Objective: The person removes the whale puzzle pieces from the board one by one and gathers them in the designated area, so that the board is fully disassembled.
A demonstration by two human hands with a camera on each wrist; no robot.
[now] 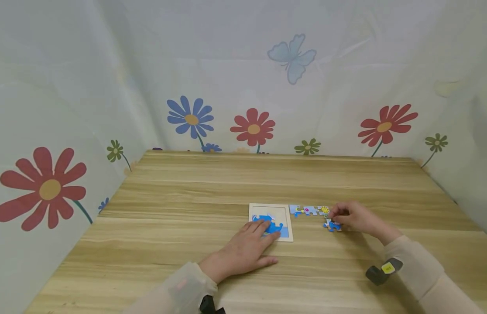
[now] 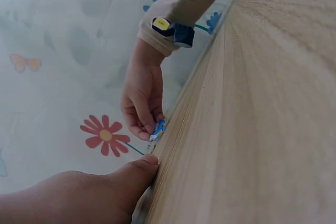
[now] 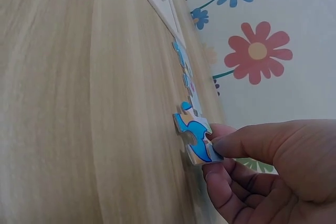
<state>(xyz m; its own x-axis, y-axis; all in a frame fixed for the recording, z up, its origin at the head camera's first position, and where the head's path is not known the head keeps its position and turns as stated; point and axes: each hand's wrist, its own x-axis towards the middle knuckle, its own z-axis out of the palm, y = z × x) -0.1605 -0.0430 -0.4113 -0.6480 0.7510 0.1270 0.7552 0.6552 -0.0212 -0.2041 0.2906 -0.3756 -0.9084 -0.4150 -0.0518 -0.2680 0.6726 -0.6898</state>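
Observation:
My right hand (image 1: 355, 216) pinches a blue jigsaw piece (image 3: 197, 139) between thumb and fingers, tilted just over the wooden table. My left hand (image 1: 245, 246) lies with its fingers stretched out on the puzzle tray (image 1: 290, 226), a square pale frame. Inside the tray, joined blue pieces (image 1: 282, 232) fill the lower part, partly hidden under the fingers; the upper part shows bare board. Right of the tray runs a row of loose jigsaw pieces (image 1: 310, 210), light blue, one with a yellow sun. The row reaches up to the right hand's fingertips.
The wood-grain table (image 1: 169, 209) extends around both hands. Behind it and at its sides hangs a pale cloth (image 1: 224, 56) printed with flowers and a butterfly. Each sleeve carries a small dark wrist camera (image 1: 377, 275).

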